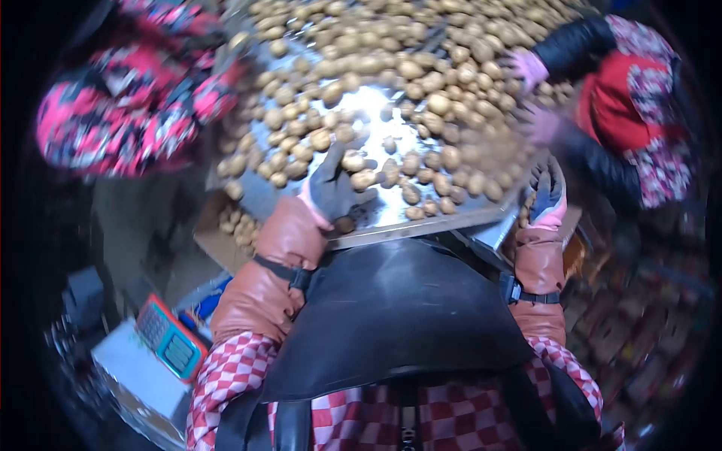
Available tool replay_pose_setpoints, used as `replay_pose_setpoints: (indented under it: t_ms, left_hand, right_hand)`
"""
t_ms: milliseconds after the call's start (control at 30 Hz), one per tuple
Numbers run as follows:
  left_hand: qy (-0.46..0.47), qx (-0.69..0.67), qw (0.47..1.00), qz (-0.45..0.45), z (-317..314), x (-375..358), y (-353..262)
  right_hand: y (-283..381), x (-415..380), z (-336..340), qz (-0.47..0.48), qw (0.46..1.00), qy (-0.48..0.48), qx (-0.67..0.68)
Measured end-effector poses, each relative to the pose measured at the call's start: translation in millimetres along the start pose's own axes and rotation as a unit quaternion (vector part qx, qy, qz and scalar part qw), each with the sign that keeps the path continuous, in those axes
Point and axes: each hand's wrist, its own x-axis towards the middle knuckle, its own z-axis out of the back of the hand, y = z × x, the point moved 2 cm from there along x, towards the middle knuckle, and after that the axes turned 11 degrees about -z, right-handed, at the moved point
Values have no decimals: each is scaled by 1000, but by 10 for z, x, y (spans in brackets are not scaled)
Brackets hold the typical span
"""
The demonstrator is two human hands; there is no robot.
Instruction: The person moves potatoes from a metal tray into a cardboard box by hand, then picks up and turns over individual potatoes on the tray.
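Many potatoes [440, 104] lie spread over a metal-topped table [387, 207] with a raised front edge. My left hand [331, 188], in a dark glove with a pink cuff, rests over the table near the front left. Its fingers stretch forward and apart beside a few potatoes [362, 179], and nothing shows in its grasp. At the table's right front corner is my right hand [547, 192], gloved the same way, with fingers extended. Just left of it, some potatoes [524, 213] show low beside the table edge.
A cardboard box [213, 229] holding potatoes stands below the table's left front. On the right, a co-worker's purple-gloved hands [535, 124] reach over the potatoes. Another person in a pink patterned jacket [128, 113] works at left. An orange-rimmed calculator-like device [171, 338] lies on a white box.
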Motion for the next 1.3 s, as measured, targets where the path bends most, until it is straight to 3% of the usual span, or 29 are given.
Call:
replay_pose_setpoints:
  t_ms: [67,100,200,267,300,333,400,467,533,567,600,633,733,767,800,867,933,967,1000,1033,1100,1133,1167,1300]
  left_hand:
    - [33,-52,998,-20,40,-92,-59]
    - [28,-63,997,-32,126,-146,-77]
    - [51,-166,982,-69,240,-290,-66]
    - [31,-52,984,-166,319,-364,-56]
    - [74,270,885,-371,311,-448,-13]
    - [66,267,884,-378,400,-487,-7]
    - [21,398,811,-428,405,-623,-122]
    - [-20,440,787,-433,400,-727,-190]
    - [-52,515,776,-361,442,-800,-230]
    - [-116,285,908,-282,620,-795,-208]
    - [-169,32,968,-184,665,-838,-227]
    - [-245,11,959,-146,698,-974,-276]
    - [-412,79,888,-187,1296,-1323,-278]
    - [-407,56,881,-234,1782,-1427,-244]
    - [-468,116,820,-308,1808,-1546,-222]
    - [-562,441,660,-231,2015,-1622,-212]
    - [-490,482,703,-183,1462,-1331,-364]
    - [-406,546,702,-211,1315,-1133,-393]
    - [-414,540,717,-154,1145,-877,-440]
    - [-388,596,689,-141,482,-726,-654]
    - [-364,726,578,-80,532,-232,-802]
    - [-407,705,581,3,555,4,-889]
    - [-411,701,582,41,560,174,-966]
    - [-353,725,588,70,591,394,-944]
  right_hand:
    - [-91,90,-342,72,990,118,-38]
    - [8,-68,-611,140,981,114,-67]
    - [214,-288,-1010,99,967,157,-174]
    - [172,-303,-1191,106,953,210,-192]
    - [60,-269,-1258,107,950,235,-176]
    - [-34,-237,-1321,107,946,260,-160]
    - [68,-427,-1526,66,929,307,-197]
    - [-7,-493,-1674,101,912,332,-216]
    - [-87,-548,-1730,29,911,356,-205]
    - [67,-669,-1802,61,888,379,-253]
    - [176,-753,-1837,94,861,400,-299]
    - [97,-698,-1806,94,857,408,-301]
    - [121,-591,-1651,83,855,389,-332]
    - [81,-507,-1564,65,866,381,-317]
    - [94,-491,-1493,51,882,377,-277]
    - [-114,-217,-1332,88,881,378,-270]
    - [-140,-160,-1288,56,891,376,-248]
    - [-192,-105,-1280,33,895,381,-230]
    - [-227,-64,-1276,10,898,386,-212]
    - [-210,-64,-1308,55,890,379,-247]
    - [-177,-88,-1351,90,875,386,-278]
    - [-147,-143,-1365,125,859,389,-309]
    - [-68,-206,-1398,99,854,392,-327]
    - [-82,-166,-1428,78,844,424,-320]
